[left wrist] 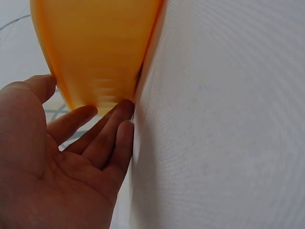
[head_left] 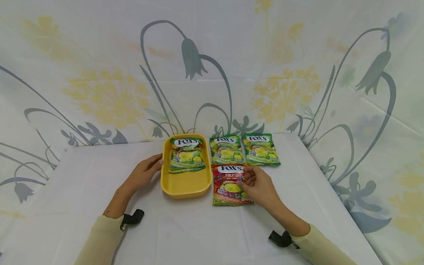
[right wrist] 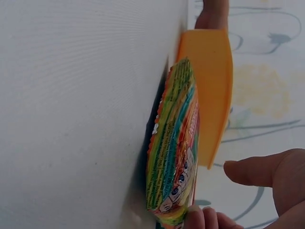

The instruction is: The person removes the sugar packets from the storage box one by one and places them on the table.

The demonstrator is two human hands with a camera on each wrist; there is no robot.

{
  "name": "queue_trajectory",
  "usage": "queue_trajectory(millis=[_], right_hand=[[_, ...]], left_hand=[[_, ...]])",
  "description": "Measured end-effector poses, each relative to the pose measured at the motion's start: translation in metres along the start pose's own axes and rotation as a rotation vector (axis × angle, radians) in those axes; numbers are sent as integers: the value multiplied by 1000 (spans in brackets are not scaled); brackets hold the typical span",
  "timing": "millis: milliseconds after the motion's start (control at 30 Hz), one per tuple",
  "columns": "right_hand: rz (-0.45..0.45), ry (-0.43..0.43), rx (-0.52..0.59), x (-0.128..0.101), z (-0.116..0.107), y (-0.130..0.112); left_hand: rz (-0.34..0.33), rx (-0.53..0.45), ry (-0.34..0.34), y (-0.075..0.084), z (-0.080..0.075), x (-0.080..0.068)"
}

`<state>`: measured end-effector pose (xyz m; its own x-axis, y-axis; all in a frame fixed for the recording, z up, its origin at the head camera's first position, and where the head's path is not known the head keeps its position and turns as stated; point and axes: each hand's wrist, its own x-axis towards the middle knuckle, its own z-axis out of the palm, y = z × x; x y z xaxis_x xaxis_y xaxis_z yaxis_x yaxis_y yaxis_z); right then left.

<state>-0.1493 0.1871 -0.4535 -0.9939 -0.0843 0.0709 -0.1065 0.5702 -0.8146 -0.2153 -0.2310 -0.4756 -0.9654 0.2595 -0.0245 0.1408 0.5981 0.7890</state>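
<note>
My left hand (head_left: 145,169) is at the left side of a yellow tray (head_left: 185,186). In the left wrist view its fingers, fairly straight, touch the outer wall, with the thumb near the rim. Inside the tray's far half lies a green Fox's candy bag (head_left: 187,156). To the right of the tray, a red Fox's Fruits candy bag (head_left: 228,189) lies on the table. My right hand (head_left: 261,187) is at that bag's right edge. The right wrist view shows fingertips touching the bag's edge (right wrist: 174,157), while the thumb stands apart from it.
Two more green Fox's candy bags, a left one (head_left: 226,150) and a right one (head_left: 261,149), lie side by side behind the red bag. A white cloth (head_left: 185,232) covers the table. Behind it hangs a flower-patterned curtain (head_left: 212,88).
</note>
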Motion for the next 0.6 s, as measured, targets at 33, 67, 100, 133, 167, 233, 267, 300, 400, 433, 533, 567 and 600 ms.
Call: queue_trajectory(millis=[33, 67, 100, 133, 167, 233, 267, 300, 400, 433, 533, 567, 600], right_hand=[[-1, -2, 7, 0, 1, -2], [-4, -3, 14, 1, 1, -3], [-7, -6, 18, 1, 2, -5], [-13, -10, 23, 2, 3, -7], [-20, -14, 30, 2, 4, -9], [-27, -20, 35, 4, 7, -14], [-32, -22, 34, 5, 8, -16], [-37, -25, 34, 6, 10, -18], [-52, -25, 25, 8, 14, -24], [-61, -26, 23, 9, 15, -26], [-83, -34, 35, 10, 19, -31], [-92, -37, 38, 11, 20, -33], [-97, -44, 47, 12, 21, -34]], left_hand=[[-2, 1, 0, 0, 0, 0], [-3, 0, 2, 0, 0, 0], [-4, -2, 2, 0, 0, 0], [-3, -3, 2, 0, 0, 0], [-3, -5, 1, 0, 0, 0], [1, -4, 1, 0, 0, 0], [2, -5, 1, 0, 0, 0], [4, -4, 0, 0, 0, 0], [7, -4, 3, -1, 0, 0], [7, -5, 3, -1, 0, 0], [8, -7, 4, -2, 0, 0], [8, -6, 4, -2, 0, 0], [8, -6, 4, -2, 0, 0]])
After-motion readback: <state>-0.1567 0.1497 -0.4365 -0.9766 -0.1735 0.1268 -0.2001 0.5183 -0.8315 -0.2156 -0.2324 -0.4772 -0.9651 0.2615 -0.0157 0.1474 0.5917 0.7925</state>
